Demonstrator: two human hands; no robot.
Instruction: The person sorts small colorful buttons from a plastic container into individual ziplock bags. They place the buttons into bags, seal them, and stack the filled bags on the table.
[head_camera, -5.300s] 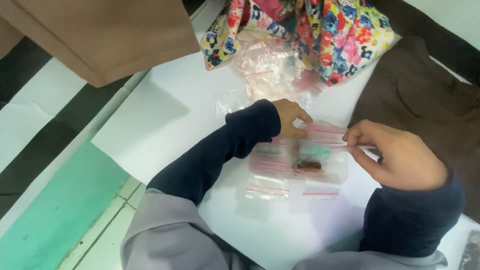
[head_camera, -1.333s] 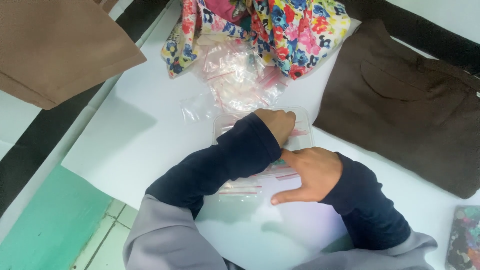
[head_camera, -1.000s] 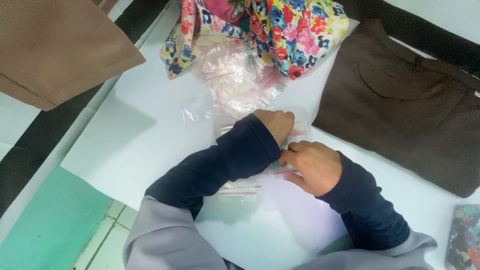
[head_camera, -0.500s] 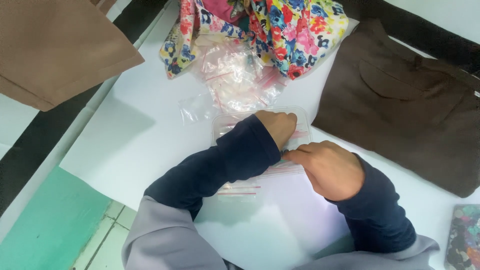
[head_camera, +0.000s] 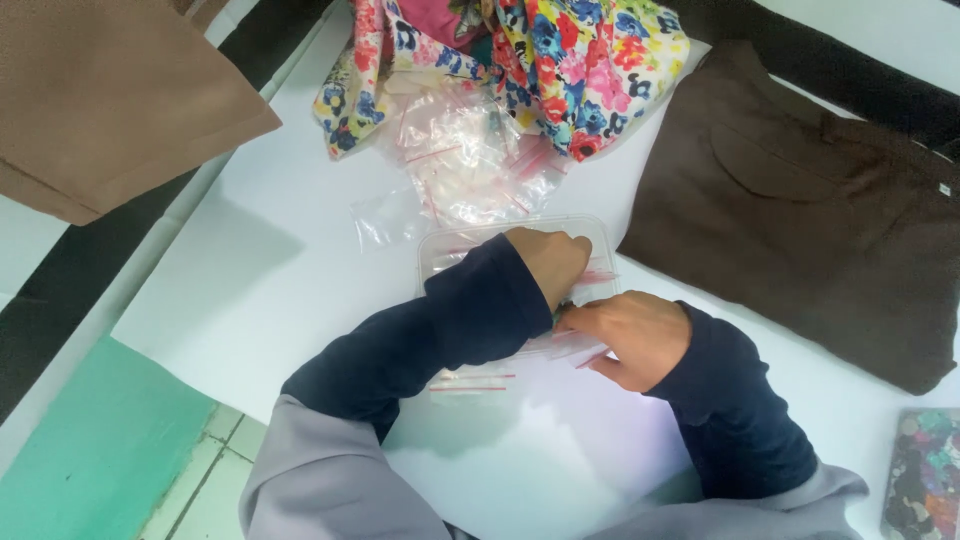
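Observation:
My left hand (head_camera: 552, 263) and my right hand (head_camera: 630, 335) meet over a clear shallow plastic tray (head_camera: 520, 232) on the white table (head_camera: 260, 290). Both hands press on small clear zip bags with red seal strips (head_camera: 585, 352) that lie in and beside the tray. The fingers of both hands are curled on the bags, and the fingertips hide what is inside them. More of these small bags (head_camera: 470, 378) stick out from under my left forearm.
A heap of clear zip bags (head_camera: 465, 165) lies behind the tray, under a flowered cloth (head_camera: 560, 60). A dark brown garment (head_camera: 800, 200) lies at the right, a tan one (head_camera: 110, 100) at the upper left. A patterned flat object (head_camera: 922, 472) sits at the lower right corner.
Earlier both hands held a small bag up between them. Since then they came down onto the tray, and my right hand slid along the bags and drew back toward the left hand.

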